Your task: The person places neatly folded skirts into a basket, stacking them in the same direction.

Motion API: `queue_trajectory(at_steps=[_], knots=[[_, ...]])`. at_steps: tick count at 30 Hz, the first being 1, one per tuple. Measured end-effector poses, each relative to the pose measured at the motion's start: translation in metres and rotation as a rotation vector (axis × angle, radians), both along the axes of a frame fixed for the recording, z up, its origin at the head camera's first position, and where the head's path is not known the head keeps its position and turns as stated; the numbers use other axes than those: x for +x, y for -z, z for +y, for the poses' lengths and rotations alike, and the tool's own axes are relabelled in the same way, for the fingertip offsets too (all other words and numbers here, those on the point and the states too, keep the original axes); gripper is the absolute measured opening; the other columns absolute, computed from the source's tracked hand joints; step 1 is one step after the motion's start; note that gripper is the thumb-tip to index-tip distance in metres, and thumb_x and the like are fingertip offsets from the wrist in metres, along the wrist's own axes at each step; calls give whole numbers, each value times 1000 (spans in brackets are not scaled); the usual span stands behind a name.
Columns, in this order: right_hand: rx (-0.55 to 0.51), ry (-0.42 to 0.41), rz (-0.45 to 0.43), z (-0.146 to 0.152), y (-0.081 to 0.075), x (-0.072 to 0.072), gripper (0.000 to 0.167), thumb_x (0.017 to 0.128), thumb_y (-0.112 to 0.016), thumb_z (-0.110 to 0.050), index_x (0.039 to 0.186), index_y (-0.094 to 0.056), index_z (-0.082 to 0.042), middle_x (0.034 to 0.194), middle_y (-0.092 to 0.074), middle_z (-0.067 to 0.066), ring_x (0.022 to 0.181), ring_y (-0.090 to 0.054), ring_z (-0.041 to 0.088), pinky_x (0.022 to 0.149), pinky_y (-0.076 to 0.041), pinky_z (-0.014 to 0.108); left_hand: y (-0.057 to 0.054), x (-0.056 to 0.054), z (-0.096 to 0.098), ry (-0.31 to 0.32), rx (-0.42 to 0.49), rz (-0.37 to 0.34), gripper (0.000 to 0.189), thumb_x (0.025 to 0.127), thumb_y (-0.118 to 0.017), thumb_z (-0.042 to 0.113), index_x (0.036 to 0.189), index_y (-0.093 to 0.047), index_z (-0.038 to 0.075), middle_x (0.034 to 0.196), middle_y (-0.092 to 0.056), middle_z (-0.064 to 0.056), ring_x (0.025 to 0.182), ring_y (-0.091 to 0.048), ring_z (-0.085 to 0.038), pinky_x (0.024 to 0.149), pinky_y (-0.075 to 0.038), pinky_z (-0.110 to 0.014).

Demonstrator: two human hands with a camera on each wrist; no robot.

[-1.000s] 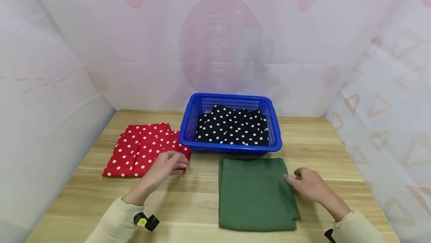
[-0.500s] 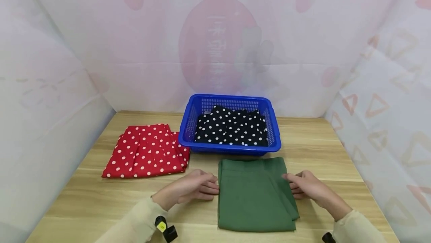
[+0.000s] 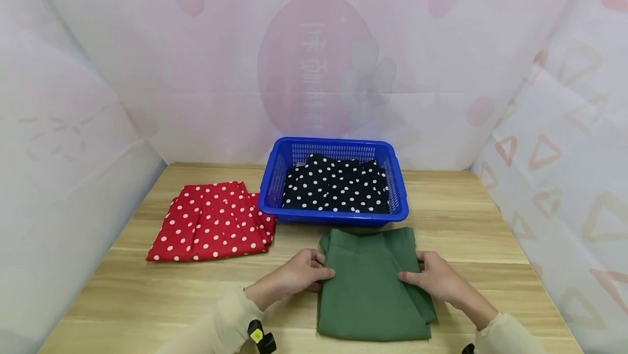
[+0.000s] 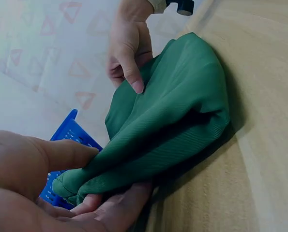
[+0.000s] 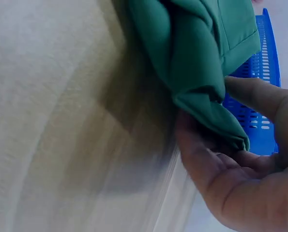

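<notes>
A folded green cloth (image 3: 368, 294) lies at the front of the table, its far side a little raised. My left hand (image 3: 296, 273) grips its left edge, thumb on top and fingers underneath, as the left wrist view shows with the cloth (image 4: 168, 116) bunched between them. On the opposite edge, my right hand (image 3: 439, 277) pinches the fabric the same way; in the right wrist view the fingers (image 5: 202, 164) reach under the cloth (image 5: 197, 58). The fingertips beneath the cloth are partly hidden.
Behind the green cloth stands a blue plastic basket (image 3: 333, 215) holding a folded black cloth with white dots (image 3: 338, 185). A folded red cloth with white dots (image 3: 211, 223) lies to the left on the wooden table (image 3: 196, 299). Printed fabric walls (image 3: 206, 114) surround the table.
My left hand has moved right from beside the red cloth to the green cloth's left edge and taken hold. My right hand has closed on the right edge, and the cloth's left side has bunched inward.
</notes>
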State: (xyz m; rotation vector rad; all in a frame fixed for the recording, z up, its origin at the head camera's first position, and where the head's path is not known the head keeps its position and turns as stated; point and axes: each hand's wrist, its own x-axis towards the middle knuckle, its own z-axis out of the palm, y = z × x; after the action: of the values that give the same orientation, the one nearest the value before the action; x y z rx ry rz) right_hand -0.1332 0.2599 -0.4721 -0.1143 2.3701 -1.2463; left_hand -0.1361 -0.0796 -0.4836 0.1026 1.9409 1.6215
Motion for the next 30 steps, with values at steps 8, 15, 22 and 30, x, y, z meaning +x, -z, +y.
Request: queue_trajectory(at_steps=[8, 15, 22, 30], knots=[[-56, -10, 1, -2, -3, 9, 51, 95, -79, -20, 132, -63, 11, 117, -78, 16, 101, -74, 20, 79, -64, 30, -2, 9, -9, -87, 23, 15, 43, 95, -76, 9, 125, -54, -11, 108, -73, -17, 95, -74, -18, 87, -67, -41], [-121, -68, 8, -6, -11, 21, 50, 94, -80, -21, 130, -64, 10, 114, -79, 16, 99, -76, 20, 77, -64, 28, -8, 21, -19, -81, 44, 20, 47, 95, -77, 12, 128, -53, -11, 101, -79, -10, 92, -76, -17, 80, -68, -40], [-142, -114, 7, -11, -37, 33, 48, 95, -79, -21, 131, -65, 8, 117, -78, 16, 101, -76, 21, 78, -64, 26, -33, 35, -27, -62, 101, 8, 44, 95, -78, 14, 125, -54, -7, 94, -77, -4, 90, -74, -14, 81, -68, -40], [-243, -156, 2, -17, -85, 36, 51, 96, -78, -17, 134, -59, 12, 118, -76, 21, 97, -80, 22, 78, -66, 33, -79, 44, -39, -39, 147, 87, 53, 96, -76, 14, 133, -48, -12, 80, -61, 4, 88, -67, -11, 81, -68, -41]])
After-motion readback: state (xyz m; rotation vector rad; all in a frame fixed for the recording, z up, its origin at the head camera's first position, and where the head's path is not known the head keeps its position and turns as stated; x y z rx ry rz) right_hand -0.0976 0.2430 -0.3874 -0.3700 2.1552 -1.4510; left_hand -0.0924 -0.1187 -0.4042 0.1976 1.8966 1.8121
